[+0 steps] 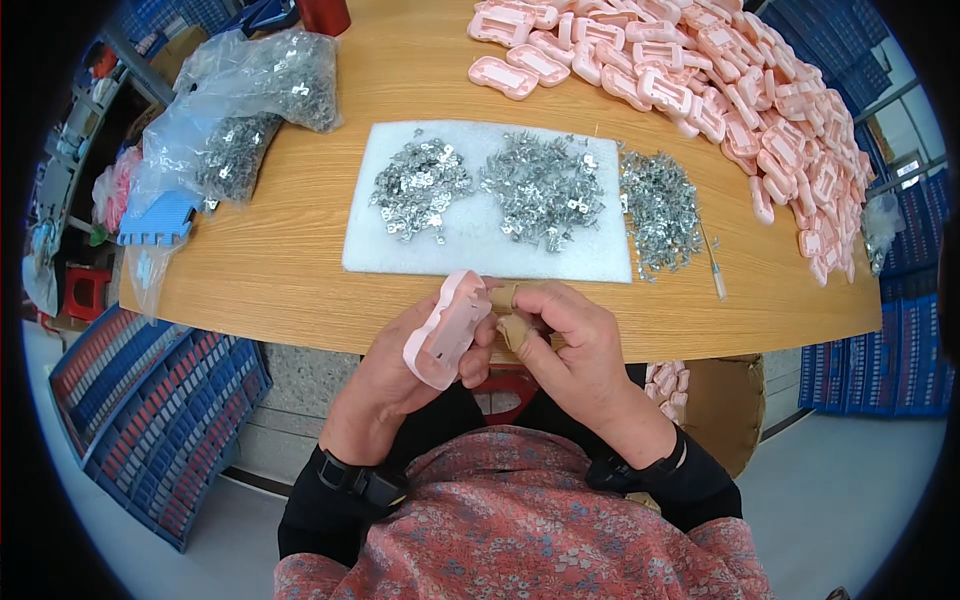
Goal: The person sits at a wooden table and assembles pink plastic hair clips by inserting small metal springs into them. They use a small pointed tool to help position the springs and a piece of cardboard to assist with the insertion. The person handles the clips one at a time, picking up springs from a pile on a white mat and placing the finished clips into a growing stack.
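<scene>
Head view: one pink shell (445, 340), held tilted in the air at the near edge of the bench (290, 270); clock hours counted from it. Left hand (387, 362), at 8 o'clock, wrapped round the shell's outer side. Right hand (578, 345), at 3 o'clock, thumb and forefinger in tan finger covers (516, 332), bent close to the rim; whether they pinch a part cannot be told, the tips being partly hidden. Step in hand, by judgement: close finger work at the shell's edge. Next move, by judgement: a steady left grasp and careful, even pressure from the right. Surroundings: white foam sheet (480, 262), 12 to 2 o'clock, bearing a left metal heap (425, 190) at 12 and a right metal heap (545, 190) at 1; third metal heap (660, 215), 2 o'clock, just beside the sheet; slim tool (718, 283), between 2 and 3; large pile of pink shells (790, 150), 2 o'clock; clear bags of metal parts (260, 90), near 11; cardboard box (725, 410), between 3 and 4. Hindrances: nothing seen blocking the hands; small parts lie jumbled, likely awkward to single out
</scene>
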Available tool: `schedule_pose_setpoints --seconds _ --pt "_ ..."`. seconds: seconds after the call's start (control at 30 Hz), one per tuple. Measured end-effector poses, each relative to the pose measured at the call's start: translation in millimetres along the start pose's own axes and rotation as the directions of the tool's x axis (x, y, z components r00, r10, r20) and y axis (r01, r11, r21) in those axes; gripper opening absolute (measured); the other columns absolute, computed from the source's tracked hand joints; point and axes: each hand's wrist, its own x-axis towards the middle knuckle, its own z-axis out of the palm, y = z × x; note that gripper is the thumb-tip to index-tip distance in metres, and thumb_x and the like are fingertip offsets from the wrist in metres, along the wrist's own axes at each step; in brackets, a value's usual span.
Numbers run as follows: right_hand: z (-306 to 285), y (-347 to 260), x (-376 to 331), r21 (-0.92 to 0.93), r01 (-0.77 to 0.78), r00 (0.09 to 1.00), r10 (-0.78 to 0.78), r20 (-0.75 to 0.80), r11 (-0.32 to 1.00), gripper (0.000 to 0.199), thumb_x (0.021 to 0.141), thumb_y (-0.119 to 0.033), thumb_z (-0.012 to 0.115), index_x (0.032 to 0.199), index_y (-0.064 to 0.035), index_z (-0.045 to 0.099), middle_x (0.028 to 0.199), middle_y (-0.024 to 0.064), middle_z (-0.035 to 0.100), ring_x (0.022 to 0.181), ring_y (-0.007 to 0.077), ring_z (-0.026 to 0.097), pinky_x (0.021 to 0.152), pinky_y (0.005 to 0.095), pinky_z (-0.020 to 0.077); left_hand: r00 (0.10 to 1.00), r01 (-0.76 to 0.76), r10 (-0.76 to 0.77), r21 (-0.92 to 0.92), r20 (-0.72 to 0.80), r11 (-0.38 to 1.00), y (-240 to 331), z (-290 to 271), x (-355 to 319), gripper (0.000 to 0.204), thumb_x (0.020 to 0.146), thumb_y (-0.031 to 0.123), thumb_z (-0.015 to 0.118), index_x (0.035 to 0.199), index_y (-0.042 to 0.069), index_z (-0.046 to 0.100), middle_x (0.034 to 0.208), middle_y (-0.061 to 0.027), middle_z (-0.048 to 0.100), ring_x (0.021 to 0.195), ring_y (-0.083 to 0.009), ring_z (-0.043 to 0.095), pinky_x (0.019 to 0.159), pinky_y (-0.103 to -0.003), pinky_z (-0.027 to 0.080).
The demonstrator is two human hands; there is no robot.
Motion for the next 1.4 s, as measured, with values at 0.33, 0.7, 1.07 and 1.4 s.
schedule_pose_setpoints --seconds 0.33,0.7,1.07,1.4 --pt "2 2 -1 -0.037 0.041 0.999 -0.041 0.014 0.998 0.024 0.084 -0.003 0.068 0.109 -0.0027 0.067 0.085 0.0095 0.062 0.065 0.0204 0.061 0.059 0.0315 0.0490 1.000 -0.010 0.010 0.004 0.007 1.000 -4 -1 1 0.046 0.102 0.033 0.051 0.137 0.003 0.048 0.094 -0.0066 0.058 0.067 -0.0163 0.052 0.061 -0.032 0.043" --pt "2 -2 9 0.189 -0.189 0.982 0.186 0.033 0.964 0.014 0.087 -0.007 0.072 0.097 -0.0015 0.065 0.070 0.0010 0.051 0.060 0.0076 0.048 0.055 0.0248 0.0415 0.996 0.060 -0.059 -0.018 0.066 0.998 -5 -8 -3 0.047 0.100 0.036 0.054 0.134 0.003 0.049 0.092 -0.0080 0.058 0.063 -0.0187 0.053 0.057 -0.032 0.042" --pt "-11 16 14 0.365 -0.352 0.936 0.313 0.161 0.862 0.013 0.091 -0.010 0.070 0.100 -0.0013 0.068 0.071 -0.0055 0.057 0.065 0.0014 0.046 0.058 0.0212 0.0405 0.980 0.105 -0.096 -0.041 0.177 0.994 -2 -15 -5 0.050 0.101 0.037 0.050 0.136 0.001 0.048 0.096 -0.0119 0.059 0.065 -0.0182 0.055 0.059 -0.030 0.045" --pt "-2 10 73 -0.362 0.098 0.987 -0.045 0.153 0.927 0.013 0.084 -0.009 0.068 0.097 -0.0044 0.069 0.086 0.0122 0.064 0.076 0.0296 0.064 0.069 0.0370 0.0517 0.974 -0.009 0.030 0.093 -0.224 0.996 14 2 -23 0.055 0.098 0.028 0.055 0.140 -0.006 0.045 0.084 -0.0033 0.054 0.066 -0.0138 0.055 0.059 -0.029 0.048"
